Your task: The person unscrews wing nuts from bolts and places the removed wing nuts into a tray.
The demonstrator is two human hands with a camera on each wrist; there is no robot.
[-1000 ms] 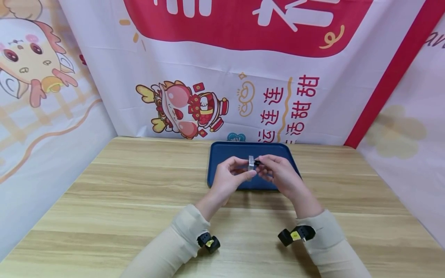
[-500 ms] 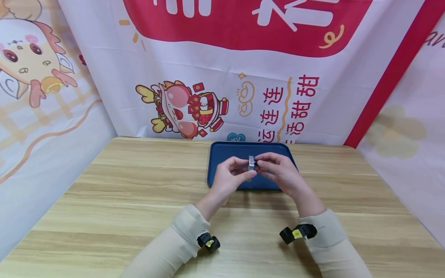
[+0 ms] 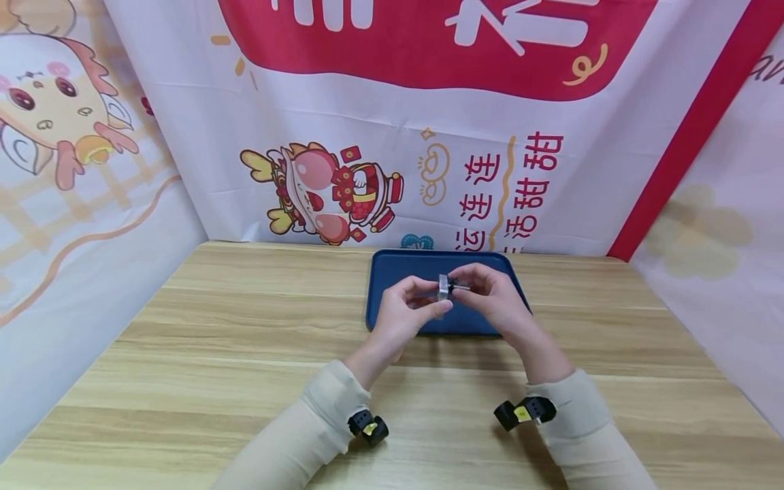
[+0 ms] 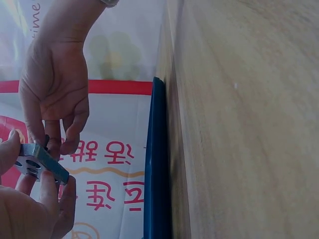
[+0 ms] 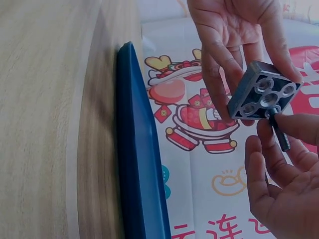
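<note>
A square metal block (image 5: 273, 94) with several round holes is gripped at its edges between the thumb and fingers of my left hand (image 3: 401, 309), above the blue tray. Its holed face is turned toward my right hand (image 3: 499, 303). A dark bolt (image 5: 280, 133) with a threaded shank stands out from a corner hole of that face. My right thumb and index finger pinch the bolt close to the block, and the other right fingers curl loosely below. In the left wrist view, my right hand (image 4: 57, 84) mostly hides the bolt.
A blue tray (image 3: 382, 272) with a raised rim lies at the far side of the wooden table (image 3: 257, 327), under both hands. Printed cloth (image 3: 367, 116) hangs behind the table's back edge. Dark cameras (image 3: 370, 429) are strapped to both sleeves.
My right fingers have shifted their hold on the bolt, and more of its shank shows now between thumb and index finger. The left hand and block stay where they were.
</note>
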